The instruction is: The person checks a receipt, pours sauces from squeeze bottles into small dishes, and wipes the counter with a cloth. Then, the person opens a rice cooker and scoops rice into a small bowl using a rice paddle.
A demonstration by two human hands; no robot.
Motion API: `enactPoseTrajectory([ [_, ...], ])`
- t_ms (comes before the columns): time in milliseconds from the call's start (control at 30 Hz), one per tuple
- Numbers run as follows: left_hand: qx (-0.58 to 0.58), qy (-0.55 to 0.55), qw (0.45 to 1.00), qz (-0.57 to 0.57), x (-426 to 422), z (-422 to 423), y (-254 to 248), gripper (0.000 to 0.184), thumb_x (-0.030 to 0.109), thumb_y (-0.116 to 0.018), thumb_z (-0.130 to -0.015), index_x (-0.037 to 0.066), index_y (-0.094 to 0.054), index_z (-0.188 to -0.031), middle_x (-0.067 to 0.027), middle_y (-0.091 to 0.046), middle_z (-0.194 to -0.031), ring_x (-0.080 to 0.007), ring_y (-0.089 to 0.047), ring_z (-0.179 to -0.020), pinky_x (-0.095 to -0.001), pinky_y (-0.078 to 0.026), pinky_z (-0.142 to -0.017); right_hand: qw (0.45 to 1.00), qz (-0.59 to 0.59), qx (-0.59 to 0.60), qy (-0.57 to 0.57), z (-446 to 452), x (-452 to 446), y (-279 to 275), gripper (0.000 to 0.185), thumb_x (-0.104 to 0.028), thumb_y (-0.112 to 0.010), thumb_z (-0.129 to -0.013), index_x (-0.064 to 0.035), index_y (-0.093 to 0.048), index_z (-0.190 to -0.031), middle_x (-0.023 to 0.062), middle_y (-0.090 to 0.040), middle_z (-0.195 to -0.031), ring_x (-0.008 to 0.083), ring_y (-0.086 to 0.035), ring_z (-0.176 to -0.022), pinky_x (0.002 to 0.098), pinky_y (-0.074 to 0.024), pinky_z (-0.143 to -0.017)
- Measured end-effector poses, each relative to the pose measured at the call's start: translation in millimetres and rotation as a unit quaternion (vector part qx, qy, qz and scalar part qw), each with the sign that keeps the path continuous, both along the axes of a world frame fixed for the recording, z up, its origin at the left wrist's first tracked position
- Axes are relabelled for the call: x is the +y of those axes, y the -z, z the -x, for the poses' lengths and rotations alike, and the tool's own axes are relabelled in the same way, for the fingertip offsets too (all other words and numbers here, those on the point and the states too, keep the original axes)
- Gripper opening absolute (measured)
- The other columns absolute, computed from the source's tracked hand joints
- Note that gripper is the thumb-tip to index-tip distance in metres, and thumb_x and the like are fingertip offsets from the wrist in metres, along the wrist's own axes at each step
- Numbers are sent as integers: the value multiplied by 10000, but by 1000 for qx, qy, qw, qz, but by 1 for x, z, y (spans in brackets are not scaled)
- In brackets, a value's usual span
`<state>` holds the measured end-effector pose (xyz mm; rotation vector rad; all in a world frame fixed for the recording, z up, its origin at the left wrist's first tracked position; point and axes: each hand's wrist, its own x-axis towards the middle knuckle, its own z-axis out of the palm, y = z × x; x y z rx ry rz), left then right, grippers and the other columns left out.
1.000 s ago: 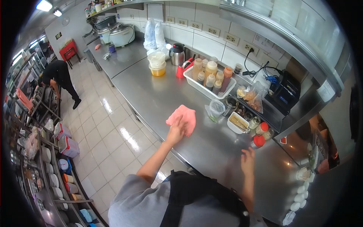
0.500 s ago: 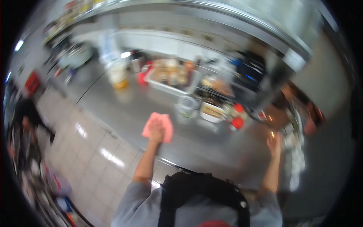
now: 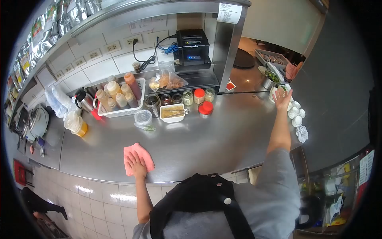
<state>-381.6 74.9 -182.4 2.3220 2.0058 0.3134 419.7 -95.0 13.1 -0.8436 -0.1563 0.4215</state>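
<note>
On the counter (image 3: 207, 147), left hand (image 3: 136, 165); cloth (image 3: 149, 160) beneath.

My left hand (image 3: 136, 164) lay spread on a pink cloth (image 3: 145, 154) on the steel counter (image 3: 211, 139). My right hand (image 3: 281, 98) was out, fingers apart, near white cups (image 3: 297, 112). Bottles (image 3: 114, 88) stood in a white basket (image 3: 126, 112).
</note>
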Motion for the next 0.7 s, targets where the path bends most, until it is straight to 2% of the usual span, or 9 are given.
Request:
enactPoseTrajectory([
  [167,16,98,995,20,-40,-65,14,696,413,-385,-1001,52,-154,-1549,-256,-78,-1598,-477,-31,-1467,-564,-65,-1182,948,141,-42,-282,124,41,18,451,-458,-558,-964,-94,-566,-1231,120,-687,-1077,204,-681,-901,383,-578,-782],
  [267,-140,173,967,124,-77,-131,17,753,510,-359,-1006,69,-100,-1559,-264,3,-1599,-508,68,-1452,-620,-10,-1153,830,187,-84,-518,222,70,70,464,-402,-457,-1017,-80,-522,-1345,107,-646,-1225,211,-640,-1078,375,-534,-894],
  [333,-297,195,910,214,-84,-151,-2,737,509,-340,-1018,56,-111,-1553,-243,-22,-1603,-413,35,-1480,-565,-37,-1167,712,254,-185,-628,291,104,137,408,-317,-534,-988,-90,-548,-1327,82,-641,-1222,206,-634,-1080,358,-506,-932],
  [367,-365,199,880,229,-83,-156,-11,724,499,-334,-1024,40,-133,-1547,-238,-77,-1601,-382,-42,-1491,-530,-79,-1178,690,357,-306,-550,363,92,116,397,-281,-613,-934,-90,-593,-1281,94,-612,-1254,249,-601,-1126,395,-474,-976],
  [433,-480,128,833,243,-73,-150,-36,679,464,-332,-1035,19,-187,-1527,-231,-164,-1577,-356,-142,-1469,-485,-134,-1175,604,133,-708,-342,466,83,167,501,-360,-689,-838,-92,-622,-1256,144,-481,-1413,324,-400,-1340,461,-312,-1128],
  [500,-589,45,769,243,-66,-140,-63,637,428,-331,-1047,-3,-242,-1508,-224,-250,-1554,-330,-241,-1447,-440,-189,-1172,505,166,-783,-324,501,56,156,506,-378,-638,-874,-119,-594,-1307,132,-442,-1471,306,-314,-1415,445,-232,-1173],
  [600,-485,64,867,96,-61,-132,-84,563,375,-339,-1057,-30,-355,-1447,-206,-393,-1470,-331,-368,-1366,-390,-262,-1144,417,165,-822,-350,466,59,152,496,-377,-587,-907,-171,-556,-1357,97,-383,-1529,260,-255,-1457,420,-191,-1191],
  [667,-453,58,886,83,-64,-122,-78,500,330,-358,-1059,-36,-429,-1393,-217,-419,-1448,-335,-367,-1368,-408,-264,-1140,741,79,-513,-426,421,58,209,498,-352,-534,-938,-200,-487,-1410,60,-360,-1547,223,-253,-1462,405,-195,-1193],
  [700,-453,58,886,85,-67,-119,-73,500,330,-358,-1059,-36,-429,-1393,-217,-419,-1448,-335,-367,-1368,-408,-264,-1140,671,164,-683,-238,386,46,203,518,-359,-492,-956,-200,-432,-1445,50,-322,-1567,204,-241,-1467,394,-195,-1194],
])
